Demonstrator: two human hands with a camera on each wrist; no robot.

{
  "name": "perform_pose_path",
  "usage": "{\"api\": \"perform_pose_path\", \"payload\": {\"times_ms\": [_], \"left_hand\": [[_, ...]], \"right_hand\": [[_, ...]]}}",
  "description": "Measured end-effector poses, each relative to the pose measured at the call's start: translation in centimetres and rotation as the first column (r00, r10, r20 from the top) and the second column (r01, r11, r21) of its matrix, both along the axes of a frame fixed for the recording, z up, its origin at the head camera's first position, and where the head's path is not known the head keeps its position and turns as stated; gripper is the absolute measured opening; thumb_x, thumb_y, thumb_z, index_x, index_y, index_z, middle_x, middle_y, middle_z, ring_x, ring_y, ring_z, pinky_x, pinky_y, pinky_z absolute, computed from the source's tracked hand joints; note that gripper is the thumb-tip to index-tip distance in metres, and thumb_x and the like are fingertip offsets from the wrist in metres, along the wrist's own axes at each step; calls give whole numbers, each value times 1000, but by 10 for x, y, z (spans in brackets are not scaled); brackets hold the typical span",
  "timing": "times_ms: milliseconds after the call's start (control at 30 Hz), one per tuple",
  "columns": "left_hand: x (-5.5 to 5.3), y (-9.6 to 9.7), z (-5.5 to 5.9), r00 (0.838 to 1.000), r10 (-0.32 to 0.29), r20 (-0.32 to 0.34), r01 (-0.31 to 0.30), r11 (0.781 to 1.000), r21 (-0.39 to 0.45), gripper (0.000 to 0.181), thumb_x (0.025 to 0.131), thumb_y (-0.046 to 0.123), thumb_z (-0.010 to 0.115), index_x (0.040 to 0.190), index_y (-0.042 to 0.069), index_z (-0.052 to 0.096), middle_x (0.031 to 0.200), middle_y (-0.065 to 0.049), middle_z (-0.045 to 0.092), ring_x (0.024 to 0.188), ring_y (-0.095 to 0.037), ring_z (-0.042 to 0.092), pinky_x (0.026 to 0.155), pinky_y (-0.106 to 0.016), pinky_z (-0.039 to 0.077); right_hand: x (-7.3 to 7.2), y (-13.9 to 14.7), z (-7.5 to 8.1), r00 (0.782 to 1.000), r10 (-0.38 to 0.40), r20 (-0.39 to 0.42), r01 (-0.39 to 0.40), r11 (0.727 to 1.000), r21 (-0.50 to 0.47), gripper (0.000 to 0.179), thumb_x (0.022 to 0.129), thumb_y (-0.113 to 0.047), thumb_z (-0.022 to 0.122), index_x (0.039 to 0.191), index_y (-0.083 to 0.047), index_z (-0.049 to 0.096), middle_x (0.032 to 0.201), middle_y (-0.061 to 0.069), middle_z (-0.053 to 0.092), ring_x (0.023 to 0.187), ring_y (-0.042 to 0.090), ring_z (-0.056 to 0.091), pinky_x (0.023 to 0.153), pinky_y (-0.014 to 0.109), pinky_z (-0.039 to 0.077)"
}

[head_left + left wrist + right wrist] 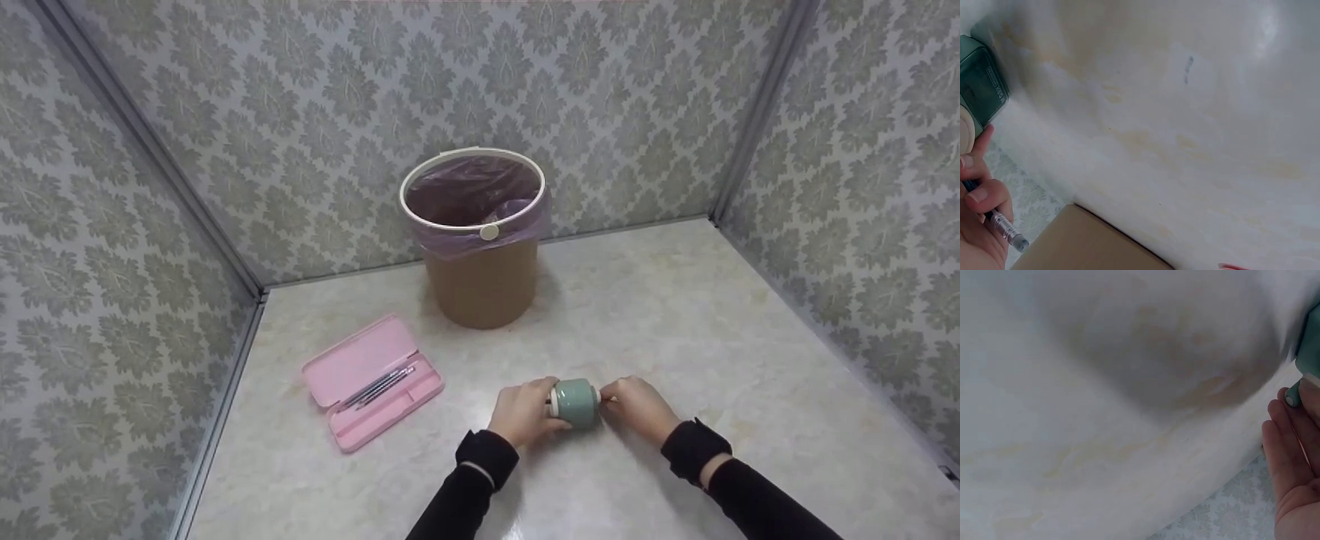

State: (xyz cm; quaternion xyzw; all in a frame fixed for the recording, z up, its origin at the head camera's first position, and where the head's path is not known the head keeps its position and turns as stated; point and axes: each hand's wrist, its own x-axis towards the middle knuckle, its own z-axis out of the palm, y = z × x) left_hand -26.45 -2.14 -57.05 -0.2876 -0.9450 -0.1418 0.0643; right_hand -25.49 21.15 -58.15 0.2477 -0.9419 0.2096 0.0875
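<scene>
A green crank pencil sharpener (576, 403) lies between both hands over the front part of the table. My left hand (525, 411) is at its left, cream-coloured end, with fingers reaching along the body. In the left wrist view that hand pinches a pencil (1004, 226), whose silvery end sticks out behind the thumb while its front points toward the cream face. From the right side, my right hand (639, 405) pinches the small green crank knob (1293, 397) between thumb and fingers. The pencil's tip is hidden.
To the left, a pink pencil case (356, 360) lies open with several pencils (379, 386) in it. A tan bin (484, 289) with a purple liner stands at the back against the patterned wall (300, 150). Similar panels rise on both sides.
</scene>
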Motion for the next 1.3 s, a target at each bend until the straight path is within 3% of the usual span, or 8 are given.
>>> {"api": "perform_pose_path", "payload": {"times_ms": [233,567,1000,1300], "left_hand": [[0,-1,-1,1000,-7,13,7,1000,15,57,73,50,88,115,18,68,101,4,78,85,-12,74,70,-27,58],[-1,-2,2,1000,-13,26,13,1000,16,60,72,49,89,118,15,68,103,1,79,88,-14,74,74,-29,59],[-1,-2,1,999,-6,47,5,1000,12,60,73,50,88,118,16,67,102,3,78,89,-13,74,75,-30,59],[4,1,1,999,-5,38,4,1000,18,60,74,50,88,120,18,67,106,4,78,90,-14,74,72,-30,59]], "right_hand": [[12,2,-6,1000,18,18,-17,998,-66,13,85,3,74,83,-8,81,83,3,80,77,20,75,72,34,60],[24,9,-5,995,94,-23,-96,990,-104,8,86,-3,77,89,-9,81,83,1,79,76,16,72,71,31,59],[34,12,0,982,162,-97,-172,980,-104,6,84,-2,79,89,-6,80,82,3,78,76,19,70,70,33,59],[40,16,1,965,179,-191,-194,979,-64,11,79,0,81,89,-6,80,82,1,77,75,16,70,68,31,58]]}}
